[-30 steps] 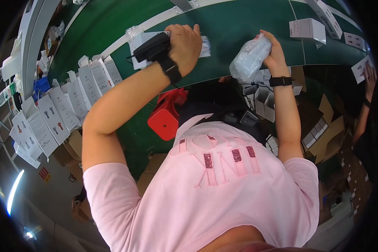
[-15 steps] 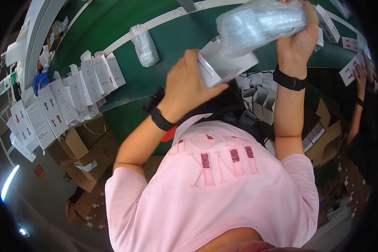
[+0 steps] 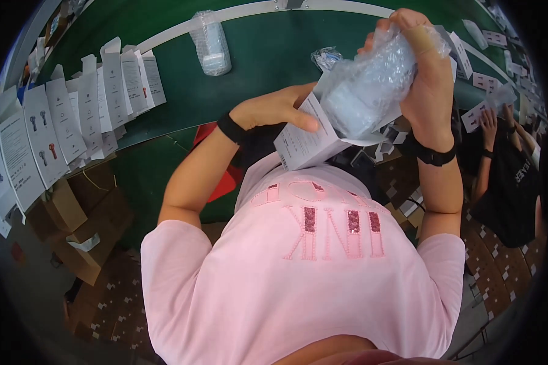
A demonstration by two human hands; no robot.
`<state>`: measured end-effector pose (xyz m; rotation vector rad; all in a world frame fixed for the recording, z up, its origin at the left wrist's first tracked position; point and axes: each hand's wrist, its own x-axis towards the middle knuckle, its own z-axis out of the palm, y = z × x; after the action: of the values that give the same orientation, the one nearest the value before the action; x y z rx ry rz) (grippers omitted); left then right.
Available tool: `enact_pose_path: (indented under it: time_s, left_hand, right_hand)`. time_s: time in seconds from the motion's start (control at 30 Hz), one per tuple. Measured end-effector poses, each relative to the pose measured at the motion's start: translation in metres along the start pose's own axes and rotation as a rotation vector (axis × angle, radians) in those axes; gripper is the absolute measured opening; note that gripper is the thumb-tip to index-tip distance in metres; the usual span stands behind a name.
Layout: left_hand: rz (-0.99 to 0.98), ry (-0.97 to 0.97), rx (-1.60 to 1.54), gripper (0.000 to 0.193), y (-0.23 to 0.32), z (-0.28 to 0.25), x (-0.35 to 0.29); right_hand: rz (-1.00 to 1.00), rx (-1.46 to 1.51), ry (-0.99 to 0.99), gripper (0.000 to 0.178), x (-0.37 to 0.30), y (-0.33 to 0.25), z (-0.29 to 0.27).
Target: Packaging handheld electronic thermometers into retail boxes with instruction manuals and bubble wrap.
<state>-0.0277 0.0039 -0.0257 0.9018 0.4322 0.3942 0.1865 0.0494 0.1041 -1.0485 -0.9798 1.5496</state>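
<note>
green belt [image 3: 268, 55], bubble-wrapped bundle [image 3: 209, 42], flat white boxes [image 3: 112, 79]

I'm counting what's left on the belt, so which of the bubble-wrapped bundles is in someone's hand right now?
The bubble-wrapped bundle at upper right: the right hand grips it over the open white box held by the left hand. The other wrapped bundle lies untouched on the green belt.

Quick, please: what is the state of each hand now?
Left hand: closed on the small white cardboard box.
Right hand: closed on the clear bubble-wrapped item at the box's open top.
</note>
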Motion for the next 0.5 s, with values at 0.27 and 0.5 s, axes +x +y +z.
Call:
enact_pose_path:
  time_s: [0.27, 0.5]
  left_hand:
    - [0.161, 0.176, -0.075, 0.075, 0.011, 0.02, -0.003]
    - [0.294, 0.423, 0.106, 0.08, -0.005, 0.008, -0.033]
  right_hand:
    - [-0.02, -0.312, -0.229, 0.034, -0.024, 0.015, 0.021]
    - [-0.023, -1.032, -0.494, 0.031, -0.037, 0.02, 0.041]
